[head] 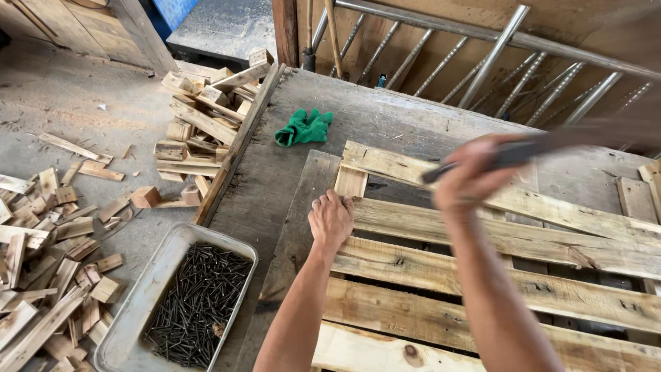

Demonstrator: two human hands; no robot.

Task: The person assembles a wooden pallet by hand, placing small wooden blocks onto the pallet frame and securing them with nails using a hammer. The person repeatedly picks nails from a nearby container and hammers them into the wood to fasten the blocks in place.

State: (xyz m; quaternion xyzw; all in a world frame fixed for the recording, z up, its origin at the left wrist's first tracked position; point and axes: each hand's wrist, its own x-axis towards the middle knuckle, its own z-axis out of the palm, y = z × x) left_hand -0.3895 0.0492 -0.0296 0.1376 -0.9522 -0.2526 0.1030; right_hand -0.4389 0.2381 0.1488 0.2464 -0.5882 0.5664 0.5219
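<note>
Nearest in, bottom left, a grey plastic tub (131,310) sits on the floor against the edge of the surface, and it's loaded with dark nails (196,303), a loose heap spread over the bottom. Left of that, scrap wood offcuts (48,275) litter the concrete floor.

Up onto the surface (385,117) now, a weathered grey board top, and lying across it is the pallet (496,275), its slats running left to right and tilting slightly away to the right. The left hand (330,219) is planted palm down at the pallet's left end, fingers pressed flat and close together over the end of a slat, right by the short upright block (351,180) at the corner. It pinches nothing that I can see, just bears down.

The right hand (471,176) is raised above the slats, right of and a little beyond the left, fingers wrapped tight round the dark handle of a hammer (551,141). It's all motion blur; the handle's long axis runs left to right and rises toward the far right, and the head is smeared out, so I can't tell its shape. The corner block lies just to the left of that raised fist, with the left hand the nearer one to it.

Farther back, a green cloth glove (303,127) lies crumpled on the surface, well apart from both hands. Far left, stacked offcut blocks (203,117); far right, a metal railing (496,62).
</note>
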